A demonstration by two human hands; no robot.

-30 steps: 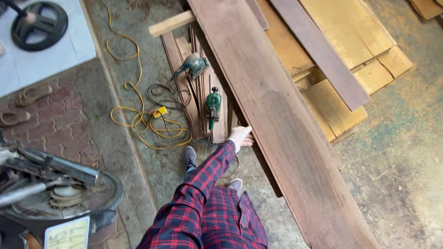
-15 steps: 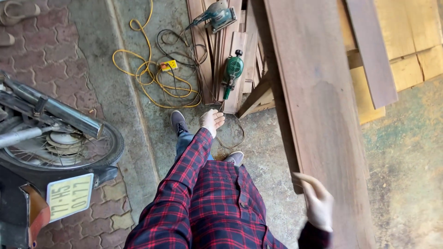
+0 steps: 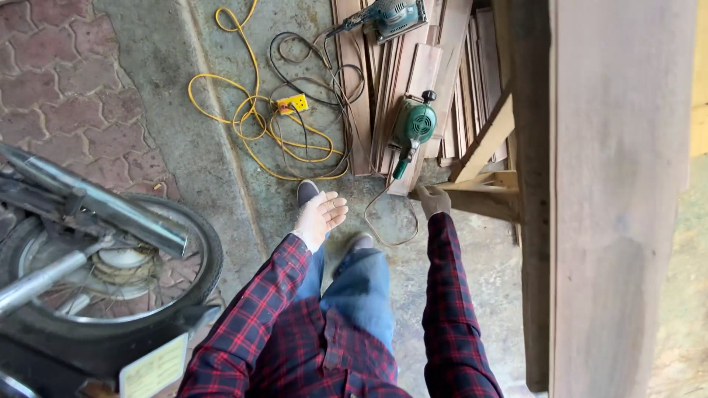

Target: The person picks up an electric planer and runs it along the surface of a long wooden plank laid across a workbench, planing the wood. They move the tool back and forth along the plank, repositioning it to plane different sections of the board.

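Risk of tripping: left grip [image 3: 322,214] open and empty, right grip [image 3: 433,200] loosely open beside the sawhorse brace [image 3: 483,199], green power tool [image 3: 413,129] and loose cords [image 3: 295,140] just ahead on the floor.

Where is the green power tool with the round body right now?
The green power tool lies on the thin wooden strips on the floor, just beyond the right hand.

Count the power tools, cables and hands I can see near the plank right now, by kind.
Green power tools: 2, one at the top, one lower on the slats
Yellow extension cable: 1
Black cords: 1 tangle, strands cannot be told apart
Hands: 2, left hand, right hand, both holding nothing
Total: 6
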